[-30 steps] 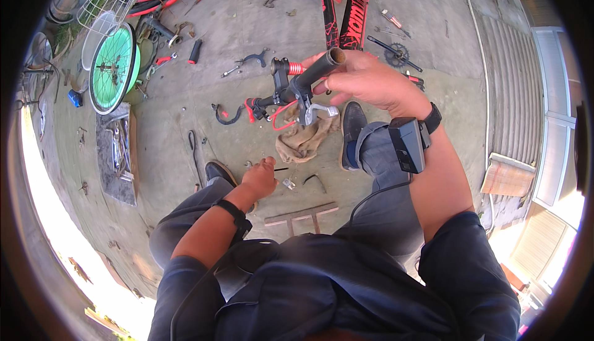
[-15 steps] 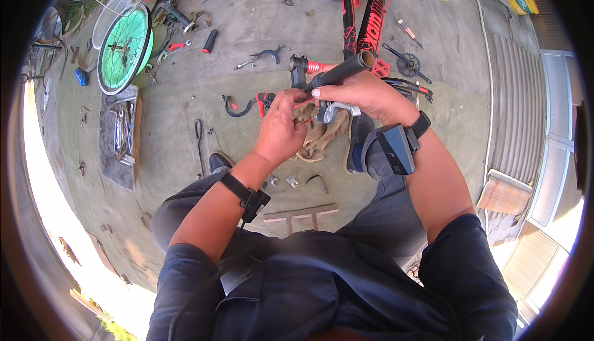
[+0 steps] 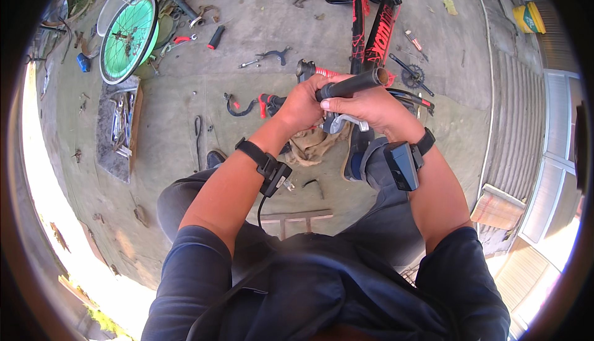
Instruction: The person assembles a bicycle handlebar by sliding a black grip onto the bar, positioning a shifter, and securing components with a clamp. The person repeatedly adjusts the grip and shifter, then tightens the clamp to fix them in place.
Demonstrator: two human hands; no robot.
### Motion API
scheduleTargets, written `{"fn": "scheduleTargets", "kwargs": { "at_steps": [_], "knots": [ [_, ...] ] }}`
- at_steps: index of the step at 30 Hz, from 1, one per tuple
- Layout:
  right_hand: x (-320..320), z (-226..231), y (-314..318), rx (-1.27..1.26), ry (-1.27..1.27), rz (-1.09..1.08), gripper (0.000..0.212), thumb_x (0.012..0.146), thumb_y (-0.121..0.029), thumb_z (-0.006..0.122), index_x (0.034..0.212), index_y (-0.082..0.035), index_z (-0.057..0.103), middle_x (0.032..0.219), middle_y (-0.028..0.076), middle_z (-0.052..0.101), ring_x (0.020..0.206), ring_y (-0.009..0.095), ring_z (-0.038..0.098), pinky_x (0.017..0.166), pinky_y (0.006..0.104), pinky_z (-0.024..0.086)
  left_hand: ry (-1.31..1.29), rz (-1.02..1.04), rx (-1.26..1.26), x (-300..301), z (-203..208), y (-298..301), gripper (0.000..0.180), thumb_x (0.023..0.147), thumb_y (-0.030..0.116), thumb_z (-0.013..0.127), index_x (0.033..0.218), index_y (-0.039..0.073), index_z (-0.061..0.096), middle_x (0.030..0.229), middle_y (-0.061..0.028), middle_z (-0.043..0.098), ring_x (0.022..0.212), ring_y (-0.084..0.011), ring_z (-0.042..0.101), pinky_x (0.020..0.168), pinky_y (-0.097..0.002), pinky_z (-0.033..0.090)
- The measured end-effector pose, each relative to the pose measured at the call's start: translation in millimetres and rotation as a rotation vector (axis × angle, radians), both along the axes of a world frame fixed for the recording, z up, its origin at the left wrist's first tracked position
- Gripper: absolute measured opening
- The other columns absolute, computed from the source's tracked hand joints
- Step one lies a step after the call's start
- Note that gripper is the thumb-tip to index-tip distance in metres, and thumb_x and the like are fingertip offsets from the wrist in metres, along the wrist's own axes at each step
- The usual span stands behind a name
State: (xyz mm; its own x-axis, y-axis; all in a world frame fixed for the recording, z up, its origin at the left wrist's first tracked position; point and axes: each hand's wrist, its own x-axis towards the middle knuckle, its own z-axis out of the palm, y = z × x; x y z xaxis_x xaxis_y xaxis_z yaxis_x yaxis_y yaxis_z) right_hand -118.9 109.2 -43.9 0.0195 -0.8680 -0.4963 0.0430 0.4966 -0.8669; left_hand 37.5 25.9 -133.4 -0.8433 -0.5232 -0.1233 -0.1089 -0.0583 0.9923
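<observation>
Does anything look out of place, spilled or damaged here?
No spill or clear damage shows. Oddly, the right-pointing end of the handlebar is a bare open tube with no grip on it. A crankset lies loose on the ground, beside but not fitted to the black-and-red bicycle frame.

The grey floor carries a crankset, a black grip and a yellowish leaf.

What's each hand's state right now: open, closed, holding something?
Left hand: at the handlebar; fingertips hidden, so open or closed cannot be told.
Right hand: closed, holding the handlebar near its open end.
</observation>
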Motion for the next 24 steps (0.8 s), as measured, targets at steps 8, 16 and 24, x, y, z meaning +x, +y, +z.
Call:
{"fn": "scheduleTargets", "kwargs": {
  "at_steps": [8, 16, 24],
  "knots": [
    [-2, -4, -4, -0.005, -0.075, 0.044, 0.012, 0.088, -0.013, 0.078, 0.088, -0.007, 0.067, 0.081, -0.005, 0.060, 0.076, 0.007, 0.053, 0.065, 0.0272, 0.043, 0.090, -0.026, -0.185, -2, -15, 3, 0.047, 0.087, -0.001, 0.074, 0.131, 0.012, 0.066, 0.120, -0.0016, 0.066, 0.109, -0.0142, 0.063, 0.098, -0.0314, 0.050],
    [-4, 7, -5, -0.108, 0.224, 0.100, 0.027, 0.086, -0.023, 0.083, 0.102, -0.004, 0.073, 0.089, 0.001, 0.069, 0.079, 0.010, 0.058, 0.067, 0.0273, 0.046, 0.088, -0.040, -0.025, -3, -7, 3, 0.050, 0.087, -0.004, 0.071, 0.135, 0.010, 0.062, 0.120, -0.0026, 0.066, 0.111, -0.0152, 0.063, 0.100, -0.0316, 0.049],
    [-26, 72, -9, -0.466, 0.488, 0.119, 0.027, 0.091, -0.021, 0.079, 0.104, 0.001, 0.070, 0.091, 0.004, 0.065, 0.083, 0.014, 0.062, 0.076, 0.0311, 0.051, -0.171, 0.327, -0.119, 34, 33, 29, 0.030, 0.094, 0.005, 0.066, 0.122, -0.001, 0.056, 0.111, -0.0135, 0.066, 0.102, -0.0235, 0.064, 0.089, -0.0342, 0.052]
  ]
}}
